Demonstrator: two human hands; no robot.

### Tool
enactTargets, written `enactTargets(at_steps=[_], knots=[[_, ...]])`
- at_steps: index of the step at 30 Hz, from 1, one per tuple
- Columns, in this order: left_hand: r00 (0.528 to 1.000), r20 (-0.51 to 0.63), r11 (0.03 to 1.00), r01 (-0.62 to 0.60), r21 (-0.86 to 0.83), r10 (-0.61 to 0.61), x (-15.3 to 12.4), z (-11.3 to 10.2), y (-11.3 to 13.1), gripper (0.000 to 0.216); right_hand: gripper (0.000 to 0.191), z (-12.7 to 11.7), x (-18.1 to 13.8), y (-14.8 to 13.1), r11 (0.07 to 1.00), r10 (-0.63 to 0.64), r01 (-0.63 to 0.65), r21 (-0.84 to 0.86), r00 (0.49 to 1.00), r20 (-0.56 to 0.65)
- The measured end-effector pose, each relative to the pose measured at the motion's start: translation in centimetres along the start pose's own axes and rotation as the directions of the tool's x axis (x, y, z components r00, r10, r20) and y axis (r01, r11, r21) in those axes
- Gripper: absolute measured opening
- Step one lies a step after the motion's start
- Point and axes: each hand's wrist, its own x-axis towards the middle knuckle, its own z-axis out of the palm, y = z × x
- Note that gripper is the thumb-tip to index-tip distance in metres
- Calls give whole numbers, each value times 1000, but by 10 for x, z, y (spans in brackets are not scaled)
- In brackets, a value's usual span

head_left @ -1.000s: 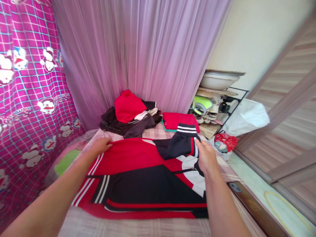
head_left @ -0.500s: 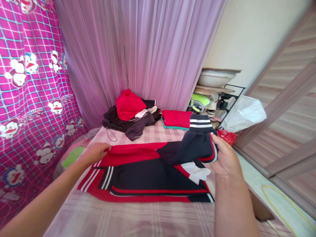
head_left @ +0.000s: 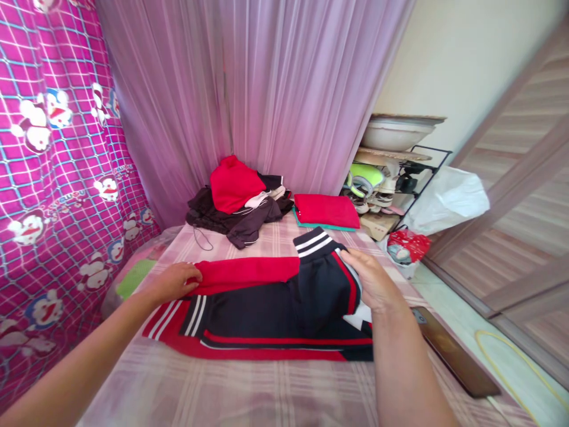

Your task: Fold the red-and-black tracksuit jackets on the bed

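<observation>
A red and navy jacket (head_left: 267, 314) with white stripes lies folded flat on the checked bed (head_left: 213, 391). My left hand (head_left: 171, 281) pinches its red upper edge at the left. My right hand (head_left: 371, 281) lies flat, fingers stretched, on the navy sleeve (head_left: 322, 267) with the white-striped cuff, which is folded over the jacket's right side.
A heap of dark and red clothes (head_left: 237, 201) and a folded red garment (head_left: 326, 212) lie at the far end by the purple curtain (head_left: 249, 89). A pink cartoon curtain (head_left: 48, 166) hangs left. A shoe rack (head_left: 391, 190), white bag (head_left: 448, 198) and a phone (head_left: 453, 350) are to the right.
My right hand lowered the lifted sleeve and laid it down across the jacket, then flattened on it. My left hand stayed on the red edge.
</observation>
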Motion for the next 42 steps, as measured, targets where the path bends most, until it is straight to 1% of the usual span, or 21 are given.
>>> enactTargets(at_steps=[2, 4, 6, 7, 8, 10, 12, 13, 14, 16, 17, 19, 22, 24, 27, 30, 32, 35, 37, 39, 42], knots=[[1000, 10, 1000, 4, -31, -4, 0, 2, -2, 25, 44, 8, 2, 10, 997, 29, -23, -76, 996, 81], [999, 6, 997, 37, -68, -37, 0, 5, -4, 29, 41, 17, 7, 23, 977, 60, -17, -213, 978, 197], [993, -29, 990, 107, -91, -110, 1, 5, -7, 34, 36, 23, 16, 37, 912, 93, 40, -409, 949, 300], [986, -61, 984, 150, -93, -155, 2, 5, -10, 38, 34, 24, 22, 45, 858, 112, 68, -509, 943, 315], [974, -100, 977, 195, -87, -203, 4, 5, -13, 41, 32, 23, 29, 52, 797, 123, 86, -598, 946, 299], [942, -173, 957, 281, -66, -288, 7, 3, -22, 47, 30, 13, 45, 64, 676, 110, 73, -734, 974, 199], [915, -206, 938, 344, -50, -346, 13, 2, -33, 51, 30, -5, 62, 72, 568, 51, 39, -822, 995, 82], [908, -202, 930, 365, -47, -367, 16, 2, -39, 52, 31, -17, 71, 74, 501, 14, 20, -865, 999, 32], [905, -183, 923, 381, -49, -384, 19, 2, -44, 53, 31, -29, 80, 75, 428, -33, -18, -904, 999, -36], [909, -107, 915, 396, -70, -402, 25, 4, -53, 56, 32, -53, 97, 75, 288, -129, -121, -950, 978, -164], [914, -60, 914, 396, -88, -401, 28, 5, -57, 57, 34, -63, 105, 75, 237, -153, -162, -958, 967, -202], [923, 20, 914, 382, -133, -383, 33, 7, -63, 61, 39, -78, 118, 76, 172, -134, -206, -963, 964, -230], [931, 82, 914, 365, -179, -356, 36, 5, -66, 64, 45, -88, 134, 83, 145, -43, -207, -968, 976, -215], [926, 122, 908, 374, -188, -357, 34, 0, -65, 63, 44, -91, 141, 89, 145, -10, -190, -971, 981, -194], [904, 223, 885, 412, -217, -366, 29, -10, -58, 63, 37, -96, 148, 95, 124, 41, -123, -985, 992, -119], [874, 325, 854, 450, -261, -362, 25, -16, -52, 64, 30, -105, 153, 98, 96, 114, -77, -992, 991, -66], [873, 341, 851, 448, -273, -349, 24, -15, -49, 63, 25, -111, 152, 99, 137, 127, -61, -989, 991, -43], [901, 294, 862, 405, -305, -319, 22, -7, -47, 57, 22, -116, 145, 99, 267, 65, -3, -964, 998, 15], [922, 208, 865, 381, -326, -327, 21, -2, -45, 53, 26, -119, 138, 100, 331, -4, -1, -943, 1000, -3], [927, 81, 865, 371, -339, -366, 20, 1, -44, 49, 30, -120, 133, 99, 338, -88, -54, -939, 992, -89], [893, -83, 837, 378, -396, -443, 23, -2, -47, 45, 33, -122, 133, 94, 264, -256, -144, -954, 943, -213]])
